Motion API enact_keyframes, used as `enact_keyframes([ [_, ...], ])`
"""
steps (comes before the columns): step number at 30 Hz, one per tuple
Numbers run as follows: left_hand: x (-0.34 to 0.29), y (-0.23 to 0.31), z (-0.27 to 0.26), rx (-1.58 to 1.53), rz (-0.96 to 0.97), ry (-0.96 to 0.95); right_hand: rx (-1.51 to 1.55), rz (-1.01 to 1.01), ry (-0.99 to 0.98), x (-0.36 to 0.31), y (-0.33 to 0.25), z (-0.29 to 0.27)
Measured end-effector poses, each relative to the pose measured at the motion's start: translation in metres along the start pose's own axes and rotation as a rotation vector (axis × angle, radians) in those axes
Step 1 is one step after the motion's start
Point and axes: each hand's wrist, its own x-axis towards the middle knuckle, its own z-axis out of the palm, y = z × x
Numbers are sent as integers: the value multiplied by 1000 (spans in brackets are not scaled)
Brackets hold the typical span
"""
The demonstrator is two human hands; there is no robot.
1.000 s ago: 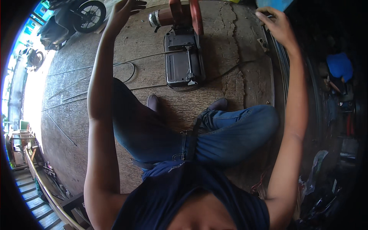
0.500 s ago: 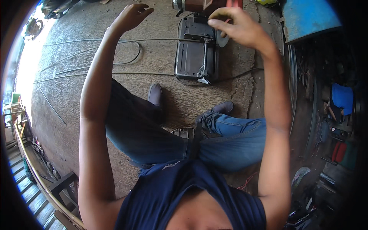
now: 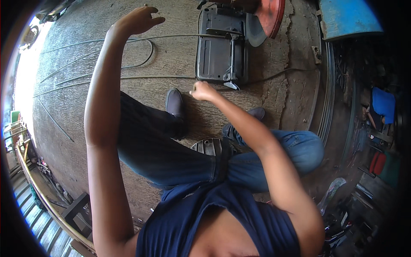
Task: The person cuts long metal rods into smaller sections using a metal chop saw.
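A cut-off saw stands on the floor ahead, with a dark metal base [image 3: 214, 58], a grey cutting disc [image 3: 255, 32] and a red guard [image 3: 272, 17]. A long thin metal rod [image 3: 175, 36] runs from the left into the clamp [image 3: 231, 51] on the base. My left hand [image 3: 138, 20] is raised above the floor at the upper left, its fingers apart and holding nothing visible. Just in front of the base's near left corner is my right hand [image 3: 204, 91], its fingers curled closed. What they hold, if anything, is hidden.
A second length of rod [image 3: 158, 77] lies lower, with a bent loop [image 3: 150, 53] to its left. A dark cable [image 3: 278, 73] trails right from the saw. My shoes [image 3: 174, 103] stand near the base. At right are a blue metal panel [image 3: 351, 19] and long metal bars [image 3: 329, 94].
My right hand has left the top of the saw and come down toward me, to the base's near left corner, closing its fingers. The red guard and disc now show more. My left hand stays raised.
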Motion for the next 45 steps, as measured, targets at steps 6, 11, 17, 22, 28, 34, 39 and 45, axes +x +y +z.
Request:
enact_keyframes([
  [6,3,-3,4,31,-22,-8,1138,621,-473,-18,103,81],
  [11,8,-5,7,-29,25,-22,2191,954,0,-29,187,81],
  [17,5,4,4,-40,48,-17,2829,804,-245,3,185,19],
  [22,1,12,0,-4,22,-43,2808,1038,81,19,176,15],
  [28,5,17,6,15,28,-64,2753,982,347,32,175,24],
  [34,14,27,8,-4,51,-61,2654,871,497,26,174,25],
  [39,19,46,5,10,81,-3,2637,1055,62,23,187,11],
  [45,22,56,-2,-43,154,127,2820,1101,-229,37,196,20],
])
